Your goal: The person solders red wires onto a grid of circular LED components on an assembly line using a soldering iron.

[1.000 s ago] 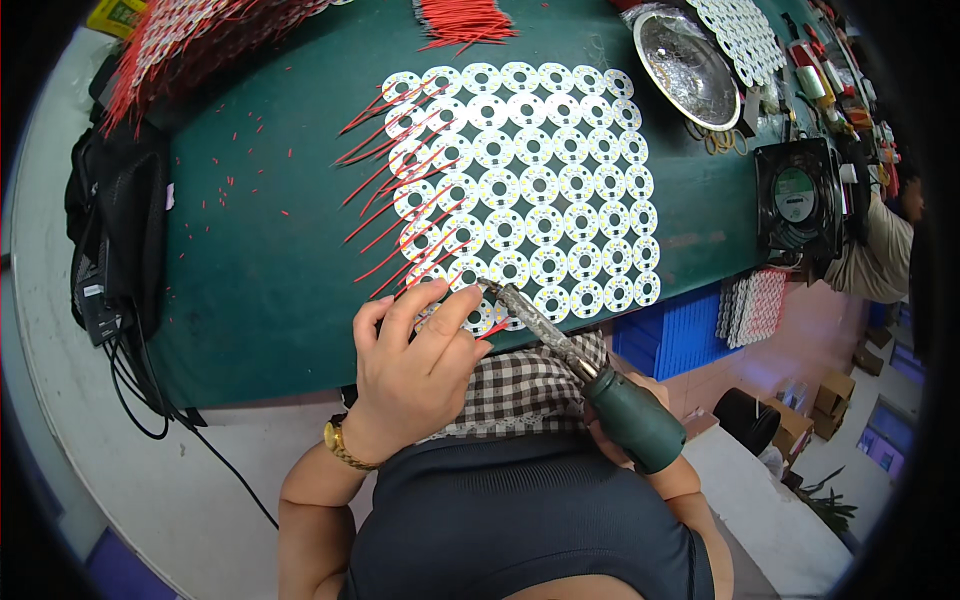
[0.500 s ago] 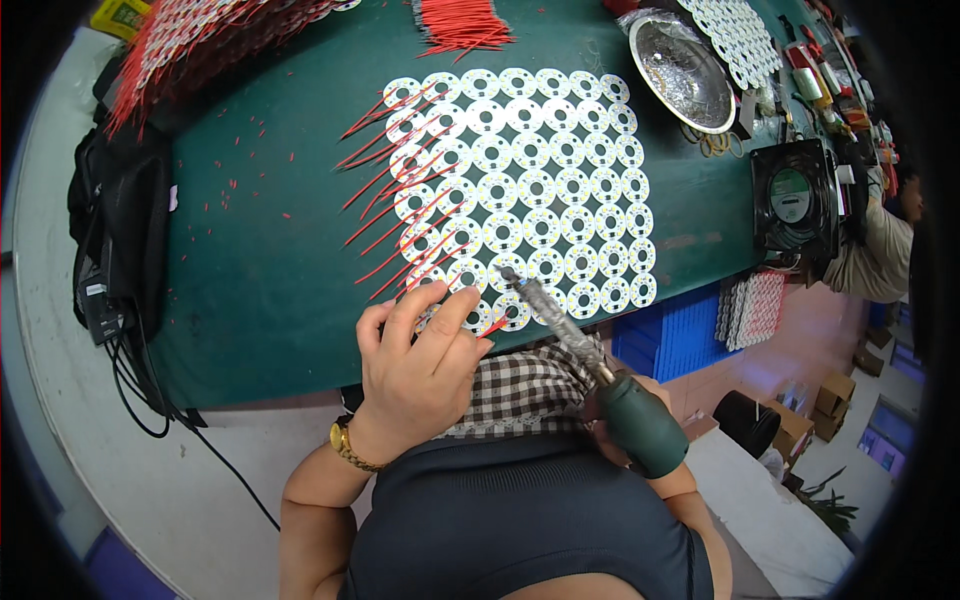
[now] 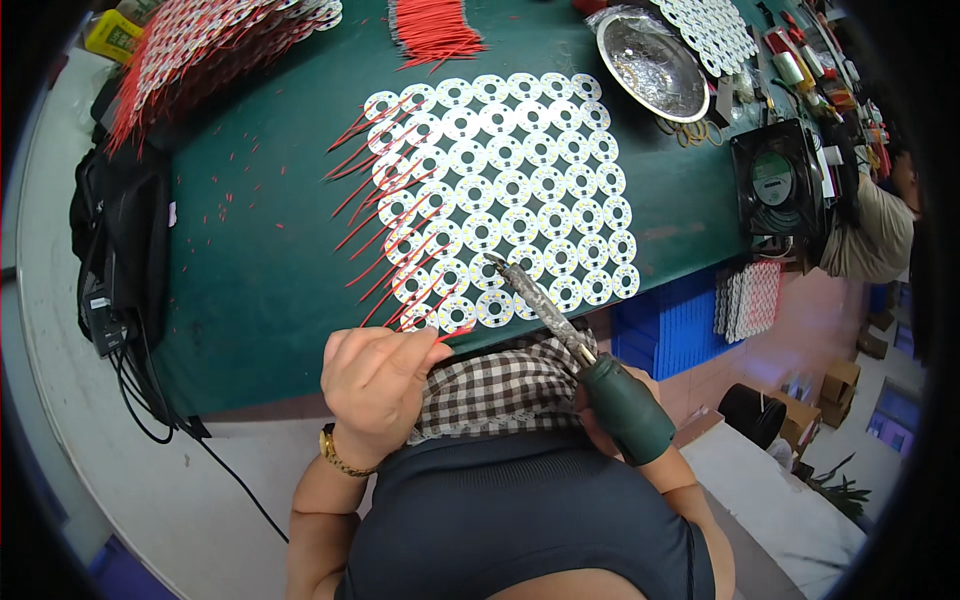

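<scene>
A sheet of joined round white LED boards (image 3: 512, 188) lies on the green table. Red wires (image 3: 385, 270) stick out leftward from its two left columns. My left hand (image 3: 375, 385), with a gold watch at the wrist, is closed at the sheet's lower left corner. Between its thumb and fingers it pinches short red wires (image 3: 455, 333) that point right. My right hand (image 3: 597, 415) grips the green handle of a soldering iron (image 3: 628, 408) and is mostly hidden behind it. The iron's tip is over the lower rows; whether it touches a board I cannot tell.
Wired boards (image 3: 215, 50) are stacked at the far left, beside a bundle of red wires (image 3: 435, 30). A metal bowl (image 3: 655, 65) and a black fan (image 3: 775, 185) stand to the right. Red clippings (image 3: 222, 208) and a black bag (image 3: 125, 230) lie left. Another person's sleeve (image 3: 872, 235) shows far right.
My left hand has drawn back from the lower left boards toward the table's near edge, with the red wires still pinched. The view has shifted slightly; the iron keeps nearly the same place over the sheet.
</scene>
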The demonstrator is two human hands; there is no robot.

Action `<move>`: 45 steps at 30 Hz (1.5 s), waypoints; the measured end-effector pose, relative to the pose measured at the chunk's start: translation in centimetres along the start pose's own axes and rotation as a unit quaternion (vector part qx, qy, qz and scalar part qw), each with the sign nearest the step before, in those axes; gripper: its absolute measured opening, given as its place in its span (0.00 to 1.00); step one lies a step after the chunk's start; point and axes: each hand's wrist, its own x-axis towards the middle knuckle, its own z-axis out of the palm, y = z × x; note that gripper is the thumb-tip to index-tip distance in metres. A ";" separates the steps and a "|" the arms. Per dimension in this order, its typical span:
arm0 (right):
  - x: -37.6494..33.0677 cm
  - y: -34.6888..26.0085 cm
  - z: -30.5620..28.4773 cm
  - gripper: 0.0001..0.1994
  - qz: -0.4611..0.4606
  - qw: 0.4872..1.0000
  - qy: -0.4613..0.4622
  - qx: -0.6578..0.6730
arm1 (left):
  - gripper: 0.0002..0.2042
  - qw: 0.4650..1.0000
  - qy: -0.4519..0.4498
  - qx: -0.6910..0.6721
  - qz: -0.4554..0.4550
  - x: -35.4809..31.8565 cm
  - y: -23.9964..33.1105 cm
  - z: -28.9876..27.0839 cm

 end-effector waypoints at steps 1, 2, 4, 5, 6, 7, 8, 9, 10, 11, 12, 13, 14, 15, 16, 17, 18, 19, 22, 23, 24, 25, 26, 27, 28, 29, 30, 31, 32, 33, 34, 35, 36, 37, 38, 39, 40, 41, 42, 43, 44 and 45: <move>-0.1 0.1 0.2 0.20 0.001 1.000 0.002 0.000 | 0.08 1.000 0.007 -0.009 -0.010 0.0 0.0 0.0; -0.1 0.3 0.3 0.20 0.004 1.000 0.004 -0.008 | 0.08 1.000 0.006 -0.011 -0.008 0.0 0.1 0.1; -0.1 0.5 0.5 0.19 0.009 1.000 0.005 -0.017 | 0.06 0.997 0.024 -0.018 -0.073 0.0 0.5 0.1; -0.1 0.6 0.7 0.18 0.003 1.000 0.010 -0.009 | 0.06 0.997 0.023 -0.020 -0.073 -0.1 0.6 0.2; -0.1 0.6 0.7 0.18 -0.003 1.000 0.014 -0.001 | 0.05 0.996 0.021 -0.022 -0.082 -0.3 0.6 0.1; -0.2 0.6 0.8 0.18 -0.002 1.000 0.015 -0.002 | 0.04 0.995 0.018 -0.023 -0.091 -0.4 0.6 0.1; -0.2 0.5 0.9 0.18 -0.015 1.000 0.025 -0.007 | 0.04 0.995 0.018 -0.025 -0.091 -0.3 0.7 0.1; -0.2 0.5 1.0 0.18 -0.028 0.999 0.036 -0.011 | 0.04 0.997 0.014 0.000 -0.077 -0.1 0.7 0.2; -0.2 0.5 0.9 0.18 -0.027 0.999 0.036 -0.011 | 0.04 0.998 0.011 0.025 -0.063 0.0 0.6 0.3; -0.2 0.6 0.6 0.18 -0.027 0.999 0.019 0.002 | 0.04 0.998 0.010 0.024 -0.063 -0.1 0.5 0.5; -0.2 0.6 0.5 0.18 -0.029 0.999 0.003 0.017 | 0.05 0.996 -0.001 0.024 -0.086 -0.3 0.4 0.7; -0.1 0.5 0.3 0.18 -0.029 0.999 0.003 0.018 | 0.05 0.994 -0.013 0.023 -0.109 -0.5 0.3 0.9; 0.0 0.3 0.2 0.18 -0.028 0.999 0.000 0.023 | 0.05 0.994 -0.013 0.024 -0.109 -0.5 0.4 0.9; 0.0 0.1 0.0 0.19 -0.028 0.999 -0.004 0.028 | 0.06 0.993 -0.016 0.028 -0.115 -0.4 0.5 1.0; 0.0 0.0 -0.1 0.19 -0.028 0.999 -0.005 0.029 | 0.06 0.992 -0.018 0.032 -0.121 -0.3 0.5 1.1; 0.0 -0.2 -0.3 0.19 -0.023 0.999 -0.010 0.025 | 0.06 0.992 -0.018 0.033 -0.122 -0.3 0.6 1.1; 0.0 -0.2 -0.3 0.19 -0.020 0.999 -0.015 0.022 | 0.06 0.991 -0.020 0.040 -0.124 -0.3 0.5 1.2; -0.2 -0.1 -0.4 0.19 -0.021 0.999 -0.015 0.025 | 0.06 0.991 -0.021 0.046 -0.126 -0.4 0.5 1.2; -0.6 0.2 -0.7 0.20 -0.005 0.997 -0.074 0.008 | 0.06 0.991 -0.020 0.046 -0.127 -0.4 0.5 1.3; -0.7 0.4 -0.6 0.20 -0.018 0.998 -0.057 0.027 | 0.06 0.991 -0.019 0.047 -0.127 -0.4 0.5 1.3; -0.7 0.5 -0.5 0.20 -0.031 0.998 -0.040 0.045 | 0.06 0.991 -0.021 0.050 -0.123 -0.4 0.5 1.3; -0.5 0.5 -0.5 0.20 -0.030 0.998 -0.039 0.045 | 0.06 0.991 -0.023 0.053 -0.118 -0.4 0.5 1.3; -0.2 0.5 -0.5 0.21 -0.059 0.997 -0.045 0.030 | 0.06 0.991 -0.023 0.052 -0.118 -0.4 0.5 1.3; 0.0 0.5 -0.6 0.21 -0.088 0.995 -0.051 0.016 | 0.06 0.991 -0.024 0.052 -0.117 -0.4 0.5 1.3; 0.0 0.6 -0.5 0.21 -0.089 0.995 -0.051 0.016 | 0.06 0.992 -0.025 0.052 -0.117 -0.4 0.5 1.3; -0.1 0.7 -0.5 0.21 -0.100 0.994 -0.045 0.001 | 0.06 0.992 -0.025 0.052 -0.116 -0.4 0.5 1.2; -0.1 0.9 -0.4 0.21 -0.111 0.993 -0.040 -0.013 | 0.06 0.992 -0.025 0.054 -0.115 -0.4 0.5 1.2; -0.2 1.1 -0.3 0.21 -0.112 0.993 -0.040 -0.012 | 0.06 0.992 -0.025 0.055 -0.114 -0.4 0.5 1.2; -0.3 1.2 -0.3 0.20 -0.105 0.993 -0.051 -0.016 | 0.06 0.992 -0.025 0.056 -0.114 -0.4 0.5 1.2; -0.4 1.3 -0.2 0.20 -0.097 0.993 -0.062 -0.021 | 0.06 0.992 -0.028 0.058 -0.113 -0.4 0.5 1.2; -0.6 1.1 -0.1 0.20 -0.097 0.993 -0.063 -0.021 | 0.06 0.992 -0.030 0.060 -0.112 -0.4 0.5 1.2; -0.8 0.9 0.0 0.16 -0.068 0.995 -0.059 -0.034 | 0.06 0.991 -0.030 0.060 -0.112 -0.4 0.4 1.3; -0.9 0.8 0.1 0.13 -0.039 0.997 -0.055 -0.046 | 0.06 0.991 -0.031 0.063 -0.112 -0.4 0.4 1.2; -0.9 0.8 0.1 0.13 -0.039 0.997 -0.056 -0.046 | 0.06 0.991 -0.031 0.067 -0.111 -0.4 0.4 1.2; -1.0 0.8 0.1 0.12 -0.030 0.998 -0.053 -0.018 | 0.06 0.991 -0.031 0.068 -0.113 -0.4 0.5 1.2; -1.0 0.9 0.1 0.12 -0.020 0.999 -0.050 0.008 | 0.06 0.991 -0.032 0.069 -0.113 -0.3 0.5 1.2; -1.0 1.1 0.1 0.12 -0.019 0.998 -0.051 0.008 | 0.06 0.991 -0.033 0.071 -0.113 -0.3 0.4 1.2; -1.1 1.4 0.0 0.12 -0.006 0.996 -0.081 0.021 | 0.06 0.990 -0.033 0.070 -0.114 -0.3 0.4 1.3; -1.1 1.6 -0.1 0.11 0.008 0.993 -0.111 0.033 | 0.06 0.990 -0.032 0.072 -0.114 -0.3 0.4 1.3; -1.0 1.5 -0.1 0.11 0.007 0.993 -0.113 0.033 | 0.06 0.990 -0.031 0.074 -0.113 -0.3 0.4 1.3; -0.7 1.2 -0.2 0.11 -0.001 0.995 -0.092 0.039 | 0.06 0.990 -0.031 0.074 -0.114 -0.3 0.4 1.3; -0.5 1.1 -0.2 0.11 -0.011 0.996 -0.071 0.045 | 0.06 0.990 -0.032 0.075 -0.116 -0.3 0.4 1.3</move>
